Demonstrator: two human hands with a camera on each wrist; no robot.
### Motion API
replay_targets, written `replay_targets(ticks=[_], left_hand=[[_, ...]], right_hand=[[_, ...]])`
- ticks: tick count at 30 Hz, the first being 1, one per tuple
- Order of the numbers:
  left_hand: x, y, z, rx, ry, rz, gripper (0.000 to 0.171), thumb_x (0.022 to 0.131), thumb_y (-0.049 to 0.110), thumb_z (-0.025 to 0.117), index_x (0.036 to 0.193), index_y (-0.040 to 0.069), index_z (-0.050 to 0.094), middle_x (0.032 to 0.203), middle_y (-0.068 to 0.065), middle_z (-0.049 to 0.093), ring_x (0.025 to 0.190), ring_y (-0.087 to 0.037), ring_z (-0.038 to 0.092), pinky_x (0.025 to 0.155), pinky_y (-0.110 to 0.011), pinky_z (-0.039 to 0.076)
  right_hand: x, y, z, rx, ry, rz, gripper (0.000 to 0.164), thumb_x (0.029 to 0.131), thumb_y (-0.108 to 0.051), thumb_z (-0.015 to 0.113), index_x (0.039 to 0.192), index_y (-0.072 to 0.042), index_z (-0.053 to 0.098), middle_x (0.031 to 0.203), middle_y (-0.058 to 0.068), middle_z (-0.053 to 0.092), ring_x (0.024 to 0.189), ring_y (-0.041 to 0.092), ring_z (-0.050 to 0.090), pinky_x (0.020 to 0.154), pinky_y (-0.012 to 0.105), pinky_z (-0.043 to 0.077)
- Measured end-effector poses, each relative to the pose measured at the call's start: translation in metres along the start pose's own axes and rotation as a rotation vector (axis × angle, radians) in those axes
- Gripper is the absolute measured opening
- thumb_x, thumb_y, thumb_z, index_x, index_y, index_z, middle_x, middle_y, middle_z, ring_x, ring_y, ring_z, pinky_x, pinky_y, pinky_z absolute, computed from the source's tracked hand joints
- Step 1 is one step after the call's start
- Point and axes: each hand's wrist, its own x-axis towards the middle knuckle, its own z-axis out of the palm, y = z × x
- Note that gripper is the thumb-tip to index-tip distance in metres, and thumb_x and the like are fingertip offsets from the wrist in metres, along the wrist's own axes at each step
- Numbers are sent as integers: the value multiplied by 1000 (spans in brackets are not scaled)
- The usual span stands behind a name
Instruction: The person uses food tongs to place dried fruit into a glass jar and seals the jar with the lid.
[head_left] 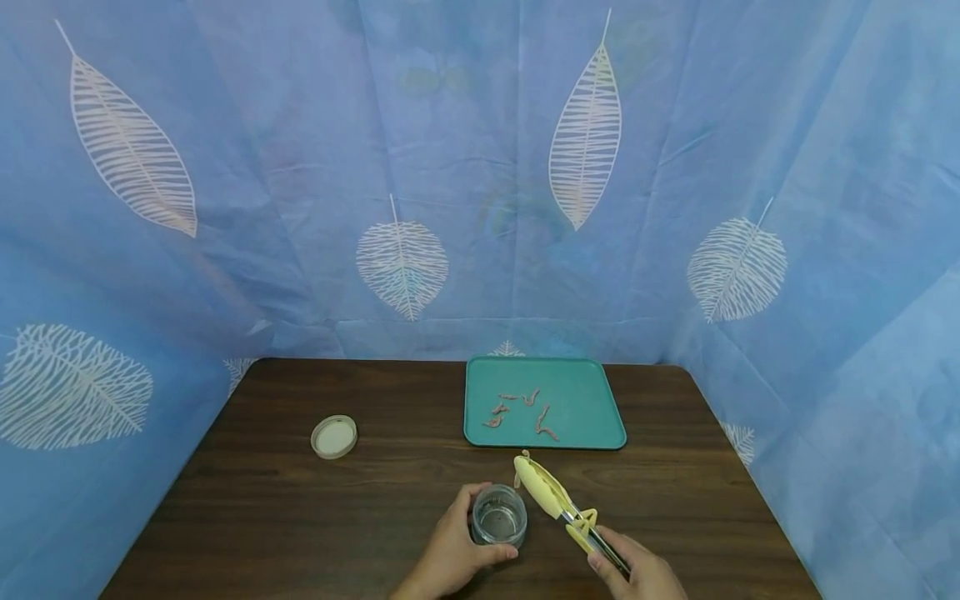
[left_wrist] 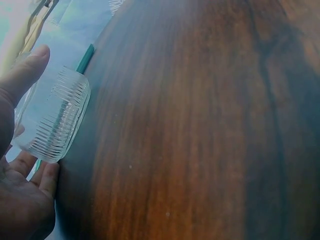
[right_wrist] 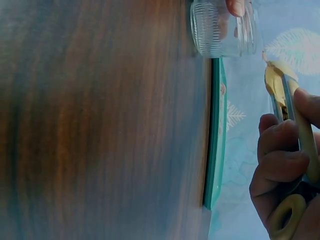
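Observation:
My left hand point(head_left: 450, 546) grips a clear glass jar point(head_left: 499, 533), thumb on the near side and fingers around the far side. The jar stands upright on the table with its mouth uncovered; ribbed glass shows in the left wrist view. Yellow-tipped metal tongs point(head_left: 551, 492) are held by my right hand point(head_left: 641, 571), their tips above the table just right of the jar. A thin pale strip point(head_left: 517, 481) pokes out from the tong tips. Several thin pinkish strips point(head_left: 543, 421), perhaps meat, lie on a teal tray point(head_left: 585, 400) beyond the tongs.
A round lid point(head_left: 334, 437) with a pale rim lies on the dark wooden table point(head_left: 300, 517), left of the jar. The tray sits near the table's back edge. A blue cloth point(head_left: 480, 275) with white leaf prints hangs behind and at both sides.

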Motion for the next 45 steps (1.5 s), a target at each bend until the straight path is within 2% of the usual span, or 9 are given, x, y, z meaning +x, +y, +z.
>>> replay_targets(ticks=[4,8,11,20,25,28,34,40,45], left_hand=[[0,2,-1,10,-1,-7,93,78,32,100,153,14,49,141,-8,67,128,-31,65,104,-40,51],[1,1,-2,6,-11,-15,93,79,33,100,155,16,48,143,-8,66,129,-31,64,105,-42,51],[1,1,-2,-7,-25,-21,93,80,32,99,156,15,47,143,-8,65,128,-29,64,104,-41,51],[1,-1,-2,-14,-35,-18,94,80,33,99,156,14,47,142,-9,65,124,-27,63,100,-35,50],[1,-2,-2,-28,-34,-22,93,80,32,99,156,16,47,138,-6,65,119,-23,63,98,-32,49],[1,-2,-2,-33,-37,-28,93,80,32,99,156,17,48,136,-5,66,120,-22,62,100,-35,48],[1,-3,-2,-26,-36,-17,92,79,34,99,154,17,49,139,-6,65,126,-27,63,104,-41,50],[1,-4,-2,-32,-40,-9,94,80,35,99,156,16,47,142,-10,63,125,-28,63,99,-32,53],[1,-2,-3,-11,-37,-31,95,80,36,99,157,16,46,140,-11,64,126,-29,61,101,-47,52]], right_hand=[[-5,3,3,-6,2,-32,48,99,-33,79,137,-5,73,105,-1,77,78,5,63,71,31,56],[-9,7,4,-33,-24,-131,48,98,-32,80,137,-4,72,94,-6,69,67,-4,48,62,21,45],[-10,10,3,-88,-35,-197,47,98,-33,80,135,-5,72,93,-8,67,68,-7,45,62,21,44],[-13,11,2,-183,-12,-270,46,97,-35,81,132,-6,74,96,-10,69,72,-11,47,64,21,47],[-12,13,-1,-174,-38,-277,51,98,-39,80,135,-5,72,94,-11,66,73,-11,49,63,24,48],[-14,12,-1,-152,-29,-290,54,96,-38,82,135,-4,71,92,-12,62,71,-11,47,62,23,45],[-19,6,2,-65,27,-268,64,86,-35,92,137,-1,70,93,-8,62,59,-7,36,57,19,37],[-21,-8,2,-41,74,-121,83,76,-38,99,145,-4,66,100,-1,70,56,-2,43,57,19,43],[-20,-15,0,-81,108,-75,87,77,-41,98,148,-6,64,102,-5,70,60,-3,48,61,21,46]])
